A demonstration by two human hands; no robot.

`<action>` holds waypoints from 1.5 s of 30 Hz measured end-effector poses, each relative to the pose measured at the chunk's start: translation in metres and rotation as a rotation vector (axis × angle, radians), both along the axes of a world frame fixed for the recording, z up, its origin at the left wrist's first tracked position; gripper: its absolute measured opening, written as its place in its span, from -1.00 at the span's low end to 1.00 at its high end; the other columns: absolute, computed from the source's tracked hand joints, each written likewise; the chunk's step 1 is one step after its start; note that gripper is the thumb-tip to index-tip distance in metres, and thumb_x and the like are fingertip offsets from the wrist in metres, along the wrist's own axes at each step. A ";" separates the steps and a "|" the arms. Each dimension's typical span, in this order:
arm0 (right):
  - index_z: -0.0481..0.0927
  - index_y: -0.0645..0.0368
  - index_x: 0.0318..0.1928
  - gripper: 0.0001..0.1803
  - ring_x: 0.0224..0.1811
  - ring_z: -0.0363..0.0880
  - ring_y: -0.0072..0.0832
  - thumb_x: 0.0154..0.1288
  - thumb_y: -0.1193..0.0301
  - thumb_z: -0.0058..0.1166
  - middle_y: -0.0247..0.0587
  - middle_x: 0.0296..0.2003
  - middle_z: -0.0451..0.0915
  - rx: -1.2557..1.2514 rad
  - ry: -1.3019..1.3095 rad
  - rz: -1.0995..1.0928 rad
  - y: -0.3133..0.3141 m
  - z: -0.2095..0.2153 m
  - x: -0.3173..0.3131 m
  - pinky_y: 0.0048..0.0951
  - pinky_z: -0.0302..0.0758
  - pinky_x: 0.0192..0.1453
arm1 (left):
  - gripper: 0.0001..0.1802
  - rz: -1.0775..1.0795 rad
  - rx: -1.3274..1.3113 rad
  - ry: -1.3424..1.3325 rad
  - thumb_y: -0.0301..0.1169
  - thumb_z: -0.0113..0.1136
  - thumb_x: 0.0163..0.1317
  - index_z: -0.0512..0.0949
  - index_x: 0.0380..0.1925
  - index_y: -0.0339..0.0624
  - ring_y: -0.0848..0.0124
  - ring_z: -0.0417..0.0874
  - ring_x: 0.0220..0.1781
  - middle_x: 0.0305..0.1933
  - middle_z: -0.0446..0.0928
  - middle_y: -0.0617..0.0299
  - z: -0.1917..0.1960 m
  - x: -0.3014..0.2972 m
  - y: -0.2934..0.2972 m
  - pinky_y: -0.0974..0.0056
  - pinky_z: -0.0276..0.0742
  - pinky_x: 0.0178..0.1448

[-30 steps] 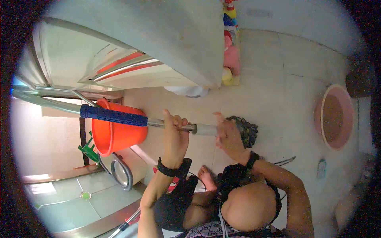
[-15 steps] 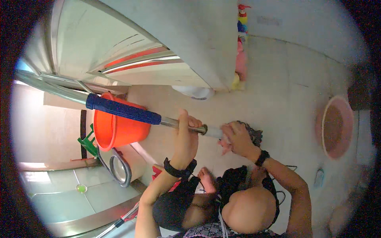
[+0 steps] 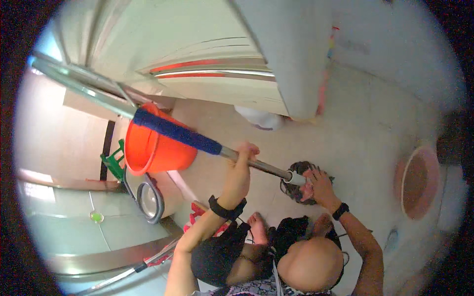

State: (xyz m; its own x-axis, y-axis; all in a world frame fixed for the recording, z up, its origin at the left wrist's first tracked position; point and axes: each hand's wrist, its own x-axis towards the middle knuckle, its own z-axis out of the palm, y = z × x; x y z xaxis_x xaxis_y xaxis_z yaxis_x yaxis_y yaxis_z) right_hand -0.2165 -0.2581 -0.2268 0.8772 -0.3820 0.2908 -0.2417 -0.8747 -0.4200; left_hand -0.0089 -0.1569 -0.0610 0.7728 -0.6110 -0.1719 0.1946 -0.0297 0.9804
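A mop lies slantwise across the view. Its metal pole (image 3: 269, 168) has a blue padded grip (image 3: 177, 130) on the upper left part. My left hand (image 3: 240, 170) is wrapped round the bare metal just below that grip. At the pole's lower end a white collar (image 3: 296, 178) meets the pink piece of the mop head, whose dark strands (image 3: 296, 193) spread on the floor. My right hand (image 3: 321, 187) grips the mop head at the pink piece, its fingers partly spread over it. The palm side of that hand is hidden.
An orange bucket (image 3: 173, 153) stands at left beside a green plastic stool (image 3: 114, 160) and a pale pail with a grey rim (image 3: 159, 207). At right is a pink basin (image 3: 427, 185). Another metal pole (image 3: 118, 278) lies lower left. A cabinet (image 3: 222, 89) stands ahead.
Both hands and the mop have shifted right and somewhat down in view. More bare pole shows below my left hand, and the mop head is now less covered by my right hand.
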 end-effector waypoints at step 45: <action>0.40 0.20 -0.06 -0.51 -0.21 0.37 -0.09 -0.05 0.27 0.12 -0.06 -0.30 0.44 0.388 0.101 0.136 -0.001 0.087 -0.005 -0.16 0.35 -0.16 | -0.60 1.242 -0.210 -0.132 0.03 0.11 0.09 0.42 -0.55 -0.08 0.55 0.37 -0.50 -0.56 0.38 0.38 0.103 0.194 0.347 0.44 0.32 -0.40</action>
